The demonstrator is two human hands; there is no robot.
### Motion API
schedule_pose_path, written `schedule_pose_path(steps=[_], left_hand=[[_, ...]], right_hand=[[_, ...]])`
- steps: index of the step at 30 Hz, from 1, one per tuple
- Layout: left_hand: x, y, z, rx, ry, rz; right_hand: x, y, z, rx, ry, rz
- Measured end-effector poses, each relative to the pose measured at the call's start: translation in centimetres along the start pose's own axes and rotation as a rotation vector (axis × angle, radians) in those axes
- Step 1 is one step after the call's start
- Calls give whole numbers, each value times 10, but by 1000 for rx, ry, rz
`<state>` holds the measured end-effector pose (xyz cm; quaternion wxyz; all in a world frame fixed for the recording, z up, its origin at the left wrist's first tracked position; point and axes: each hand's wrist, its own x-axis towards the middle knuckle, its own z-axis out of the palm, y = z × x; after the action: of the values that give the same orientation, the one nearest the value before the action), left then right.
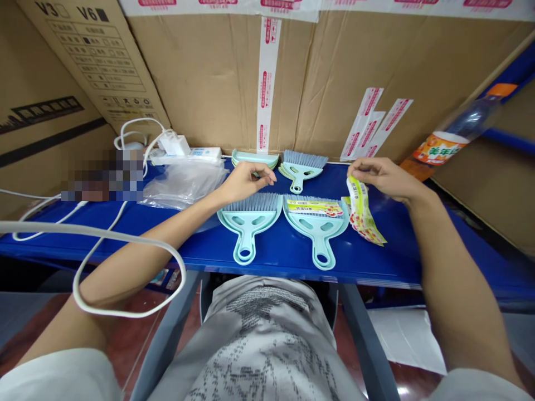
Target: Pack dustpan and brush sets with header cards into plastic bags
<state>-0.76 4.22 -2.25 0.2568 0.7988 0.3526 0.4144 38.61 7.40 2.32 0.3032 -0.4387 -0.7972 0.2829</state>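
Right hand point(378, 177) pinching yellow-green labels point(361, 214); left hand point(247, 181) loosely curled, fingers parted, near brush-and-dustpan set point(247, 225).

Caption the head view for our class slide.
Right hand holding label strips, left hand near dustpan-and-brush sets on blue tabletop.

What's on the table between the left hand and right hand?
In the head view, stacked hand brushes lie between the left hand and right hand, with blue tabletop showing between the brushes and the right hand.
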Motion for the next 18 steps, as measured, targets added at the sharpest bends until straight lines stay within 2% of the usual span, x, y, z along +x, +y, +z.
schedule_pose_path(steps=[3, 6, 8, 12, 15, 18], left_hand=[[0, 2, 1, -39, 4, -16], [-2, 9, 6, -192, -13, -44], [-4, 16, 12, -329, -49, -62], [-10, 27, 26, -545, -183, -69], [-14, 32, 30, -585, -245, -60], [-16, 36, 27, -578, -249, -61]], right_hand=[[-1, -6, 6, 106, 170, -47], [-2, -25, 35, 248, 233, -133], [-4, -43, 63, 325, 180, -183], [-17, -73, 112, 437, -6, -236], [-29, -85, 127, 421, -30, -257], [-34, -88, 131, 390, 2, -273]])
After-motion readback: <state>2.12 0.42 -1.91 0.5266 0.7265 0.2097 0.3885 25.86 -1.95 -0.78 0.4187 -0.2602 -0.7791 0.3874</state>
